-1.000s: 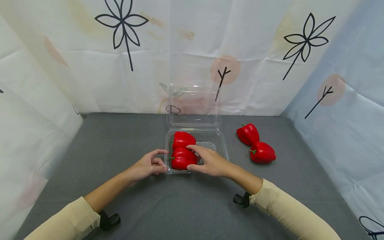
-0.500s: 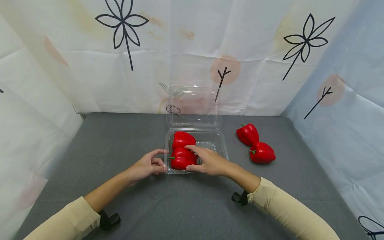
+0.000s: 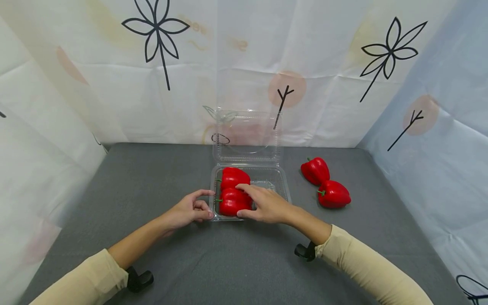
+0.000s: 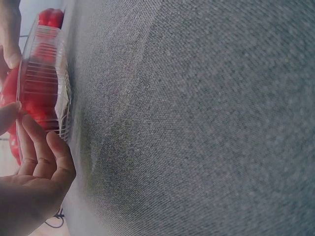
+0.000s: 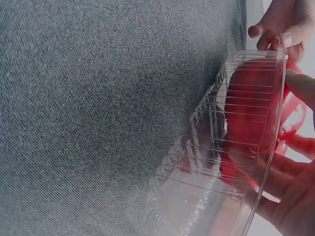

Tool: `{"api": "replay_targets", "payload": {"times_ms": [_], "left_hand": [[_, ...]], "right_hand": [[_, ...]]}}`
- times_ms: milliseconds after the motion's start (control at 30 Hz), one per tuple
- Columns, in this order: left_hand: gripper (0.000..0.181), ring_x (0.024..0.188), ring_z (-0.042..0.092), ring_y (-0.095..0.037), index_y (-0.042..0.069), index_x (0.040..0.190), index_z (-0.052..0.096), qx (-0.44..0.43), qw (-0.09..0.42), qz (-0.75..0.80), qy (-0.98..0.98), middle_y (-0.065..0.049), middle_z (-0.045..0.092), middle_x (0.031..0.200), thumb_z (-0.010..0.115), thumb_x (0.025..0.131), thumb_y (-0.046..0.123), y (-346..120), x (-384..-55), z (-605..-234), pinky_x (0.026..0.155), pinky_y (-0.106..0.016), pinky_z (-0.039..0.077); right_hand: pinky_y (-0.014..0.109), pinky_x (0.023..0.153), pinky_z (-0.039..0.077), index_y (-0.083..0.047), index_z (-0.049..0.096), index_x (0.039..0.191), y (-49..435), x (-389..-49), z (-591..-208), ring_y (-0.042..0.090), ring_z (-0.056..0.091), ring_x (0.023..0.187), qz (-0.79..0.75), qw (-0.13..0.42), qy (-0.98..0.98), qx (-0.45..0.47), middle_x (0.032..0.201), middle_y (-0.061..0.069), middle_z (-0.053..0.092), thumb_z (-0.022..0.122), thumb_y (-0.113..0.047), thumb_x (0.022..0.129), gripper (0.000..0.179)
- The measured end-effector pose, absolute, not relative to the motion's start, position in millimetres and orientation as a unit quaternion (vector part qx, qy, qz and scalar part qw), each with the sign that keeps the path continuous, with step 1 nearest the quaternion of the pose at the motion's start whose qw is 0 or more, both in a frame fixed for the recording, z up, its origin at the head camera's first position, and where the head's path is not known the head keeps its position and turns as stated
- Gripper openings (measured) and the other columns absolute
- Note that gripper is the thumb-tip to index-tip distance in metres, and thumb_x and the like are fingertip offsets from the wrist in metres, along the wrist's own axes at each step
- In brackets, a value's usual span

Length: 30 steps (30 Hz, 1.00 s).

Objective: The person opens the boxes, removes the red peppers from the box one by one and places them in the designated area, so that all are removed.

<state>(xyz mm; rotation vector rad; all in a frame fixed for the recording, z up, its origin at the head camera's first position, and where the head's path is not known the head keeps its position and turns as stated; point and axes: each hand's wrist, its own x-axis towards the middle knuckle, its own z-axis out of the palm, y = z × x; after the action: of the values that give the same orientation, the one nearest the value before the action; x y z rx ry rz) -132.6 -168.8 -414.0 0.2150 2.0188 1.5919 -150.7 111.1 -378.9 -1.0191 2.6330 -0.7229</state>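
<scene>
A clear plastic clamshell container (image 3: 284,186) stands on the table with its lid (image 3: 248,131) raised at the back. Two red bell peppers lie in its left half, a rear pepper (image 3: 234,176) and a front pepper (image 3: 230,203), stems to the left. My left hand (image 3: 192,207) pinches the container's left rim near the front corner, thumb on top in the left wrist view. My right hand (image 3: 268,205) holds the front pepper between thumb and fingers. Through the clear wall in the right wrist view, some fingers (image 5: 280,172) reach down inside the container.
Two more red bell peppers, a farther one (image 3: 315,170) and a nearer one (image 3: 334,195), touch each other on the grey cloth (image 3: 152,169) right of the container. A printed curtain (image 3: 324,42) rises behind the table and along both sides.
Almost nothing differs. My right wrist has shifted very slightly to the left, and both hands keep their hold.
</scene>
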Motion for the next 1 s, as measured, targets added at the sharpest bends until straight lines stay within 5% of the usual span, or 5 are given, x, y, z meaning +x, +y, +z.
{"api": "replay_targets", "payload": {"times_ms": [567, 1000], "left_hand": [[0.067, 0.086, 0.061, -0.021, 0.002, 0.148, 0.034, 0.085, 0.274, 0.591, 0.754, -0.006, 0.067, 0.090, 0.069, 0.092, 0.012, -167.4, -130.0, -409.1, 0.081, -0.034, 0.050], [0.068, 0.085, 0.060, -0.021, 0.002, 0.149, 0.033, 0.078, 0.271, 0.591, 0.756, -0.006, 0.066, 0.088, 0.070, 0.092, 0.012, -165.6, -127.9, -405.9, 0.082, -0.035, 0.051]], "right_hand": [[0.035, 0.081, 0.054, -0.012, 0.045, 0.147, 130.7, -142.9, -349.4, 0.016, 0.060, 0.096, -0.277, 0.100, 0.889, -0.352, 0.128, 0.004, 0.062, 0.072, -0.039, 0.089, 0.069], [0.040, 0.083, 0.055, -0.011, 0.044, 0.147, 182.0, -143.9, -325.7, 0.018, 0.064, 0.103, -0.267, 0.025, 0.905, -0.329, 0.127, 0.004, 0.064, 0.076, -0.037, 0.087, 0.073]]}}
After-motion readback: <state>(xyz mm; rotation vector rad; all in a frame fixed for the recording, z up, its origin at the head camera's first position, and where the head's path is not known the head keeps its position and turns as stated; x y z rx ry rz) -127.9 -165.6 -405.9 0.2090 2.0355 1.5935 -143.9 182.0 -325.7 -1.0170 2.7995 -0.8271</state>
